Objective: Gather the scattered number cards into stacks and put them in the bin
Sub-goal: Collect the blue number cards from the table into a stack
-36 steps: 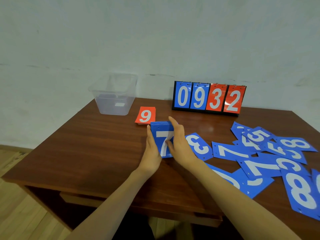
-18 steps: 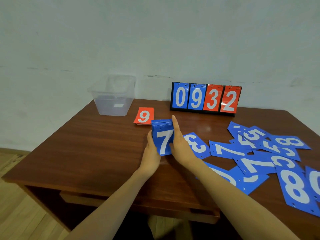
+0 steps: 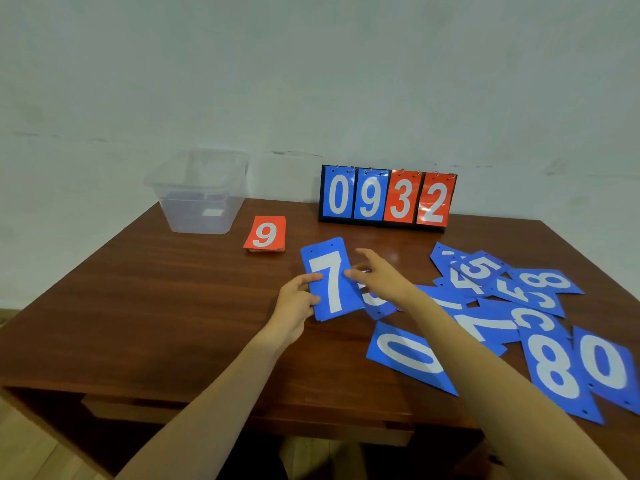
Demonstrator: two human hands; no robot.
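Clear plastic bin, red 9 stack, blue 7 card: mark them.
clear plastic bin (image 3: 187, 213), head view, front wall.
red 9 stack (image 3: 265, 233), head view, top card.
blue 7 card (image 3: 331, 285), head view, white digit.

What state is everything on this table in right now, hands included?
Clear bin: upright, no lid.
Red 9 stack: lying flat beside the bin, untouched.
Blue 7 stack: face up, gripped by the left hand.
Right hand: open, holding nothing.
Loose blue cards: scattered, overlapping, not yet gathered.
Scoreboard: standing, showing 0932.
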